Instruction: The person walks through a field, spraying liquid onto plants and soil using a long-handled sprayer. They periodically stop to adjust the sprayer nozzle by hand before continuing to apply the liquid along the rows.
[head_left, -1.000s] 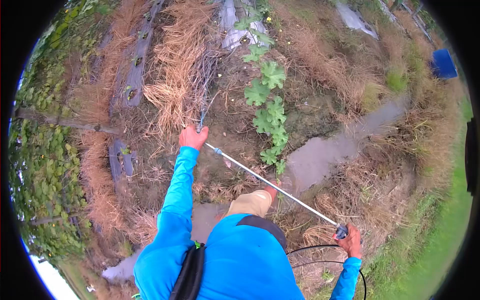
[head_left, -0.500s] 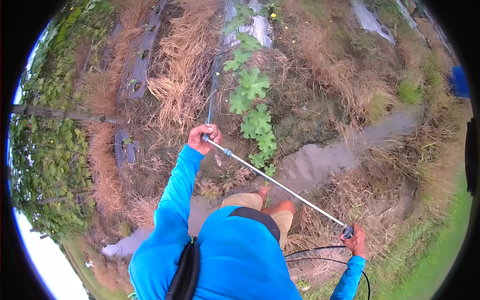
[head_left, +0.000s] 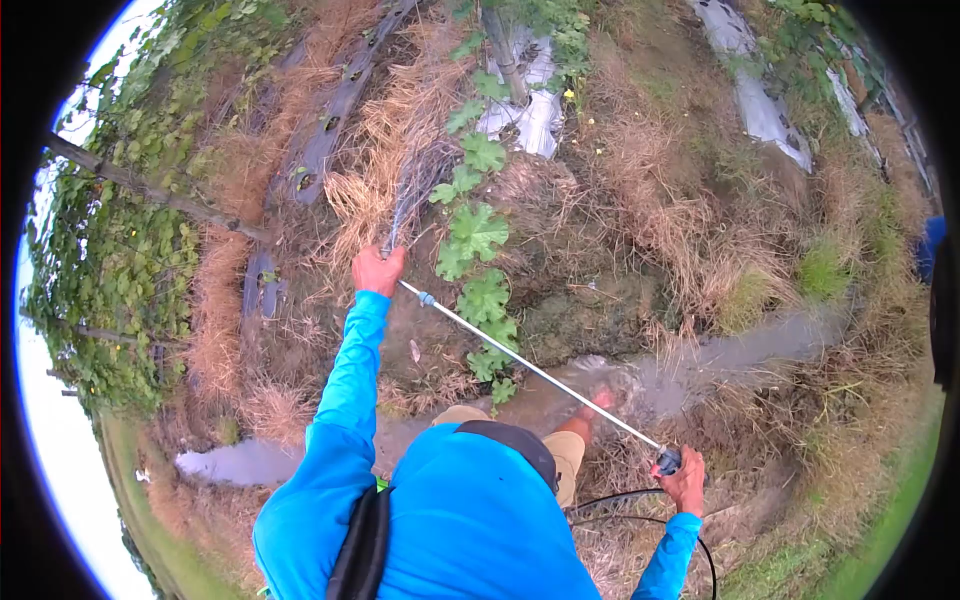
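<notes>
A thin white spray wand (head_left: pixel 540 372) slants across in front of my body. My left hand (head_left: pixel 378 270) is closed around its far nozzle end, just beyond a blue coupling (head_left: pixel 426 299). Pale streaks of spray (head_left: pixel 402 200) fan out ahead of that hand over straw; the nozzle itself is mostly hidden by my fingers. At the lower right, my right hand (head_left: pixel 686 482) grips the wand's dark handle end (head_left: pixel 668 461). A black hose (head_left: pixel 612 497) loops below it. Beneath the wand, a leafy green vine (head_left: pixel 474 232) trails along the soil.
Muddy water (head_left: pixel 690 375) fills a furrow crossing under me, with one bare foot (head_left: pixel 602 400) in it. Dry straw (head_left: pixel 365 195) and plastic mulch (head_left: pixel 745 85) line the beds. A wooden pole (head_left: pixel 160 190) juts from the climbing plants (head_left: pixel 110 265) at left.
My view has shifted and I have stepped, with water now splashing at one foot. Both hands still hold the wand; the left has turned its back upward. The spray looks wider.
</notes>
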